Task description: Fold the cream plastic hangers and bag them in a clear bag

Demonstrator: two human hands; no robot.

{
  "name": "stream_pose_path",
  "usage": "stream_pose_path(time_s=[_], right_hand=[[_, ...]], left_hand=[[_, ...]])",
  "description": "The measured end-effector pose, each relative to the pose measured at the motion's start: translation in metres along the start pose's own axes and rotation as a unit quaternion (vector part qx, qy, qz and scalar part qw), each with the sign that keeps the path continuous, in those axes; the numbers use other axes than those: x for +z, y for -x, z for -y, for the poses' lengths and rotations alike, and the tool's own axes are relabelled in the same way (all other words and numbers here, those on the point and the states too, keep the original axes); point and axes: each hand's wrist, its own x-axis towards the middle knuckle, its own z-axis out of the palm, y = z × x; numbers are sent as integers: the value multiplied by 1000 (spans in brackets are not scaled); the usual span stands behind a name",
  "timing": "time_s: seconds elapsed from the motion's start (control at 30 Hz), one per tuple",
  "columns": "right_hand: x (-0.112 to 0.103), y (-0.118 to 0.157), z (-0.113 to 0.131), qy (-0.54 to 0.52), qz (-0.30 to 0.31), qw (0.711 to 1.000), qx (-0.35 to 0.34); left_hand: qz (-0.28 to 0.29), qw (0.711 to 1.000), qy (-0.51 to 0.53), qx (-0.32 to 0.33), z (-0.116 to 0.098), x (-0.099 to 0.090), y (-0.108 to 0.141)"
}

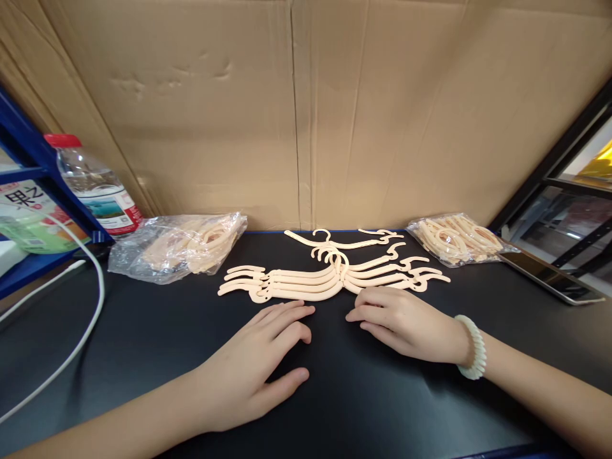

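Several cream plastic folding hangers [306,287] lie overlapped in a row on the black table [329,395], their hooks bunched at the middle. Behind them another hanger [349,244] is spread out, with a small loose-looking piece [380,233] by its right end. My left hand [261,360] rests just in front of the row's left half, fingers apart and nothing in them. Near the right half is my right hand [399,322], wearing a pale coil band [473,347]; its fingers are loosely bent and apart, holding nothing. Its fingertips hover or rest close to the nearest hanger.
Clear bags of folded hanger parts lie at left [191,245] and right [454,239]. A red-capped bottle [98,185] stands by the blue shelf [29,134]. A white cable [95,312] curves along the left. At right lies a tablet-like device [549,277]. Cardboard [335,115] walls the back.
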Motion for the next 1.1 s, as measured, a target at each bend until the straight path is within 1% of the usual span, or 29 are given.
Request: stream_pose_path(time_s=[0.1,0.3,0.37,0.43,0.57,0.63,0.7,0.77,0.83,0.87,1.0,1.1], right_hand=[[-1,0,0,0,0,1000,0],[0,-1,1,-1,-4,1000,-5],[-1,-1,1,-1,-16,1000,-8],[-2,0,1,3,-59,998,-2],[-11,2,-11,23,-194,979,53],[-17,4,-24,37,-233,968,90],[-25,4,-41,60,-249,956,141],[-32,2,-60,101,-234,940,227],[-39,-3,-80,136,-185,917,326],[-43,-6,-90,143,-168,910,352],[-53,-20,-127,147,-109,900,396],[-54,-29,-151,146,-52,889,431]], left_hand=[[4,1000,-6,-5,-1,-1,0],[-11,1000,4,-8,-2,0,-1],[-11,1000,7,-5,-1,1,0],[-21,1000,9,-6,0,2,0],[-19,1000,10,-10,-1,1,1],[-6,1000,9,-10,-1,1,0],[-9,1000,10,-11,-1,1,0],[-25,1000,15,-12,-1,4,1],[-47,999,18,-10,0,6,2],[-54,998,19,-8,0,7,2],[-55,998,16,-4,1,8,2],[-57,998,16,0,0,7,2]])
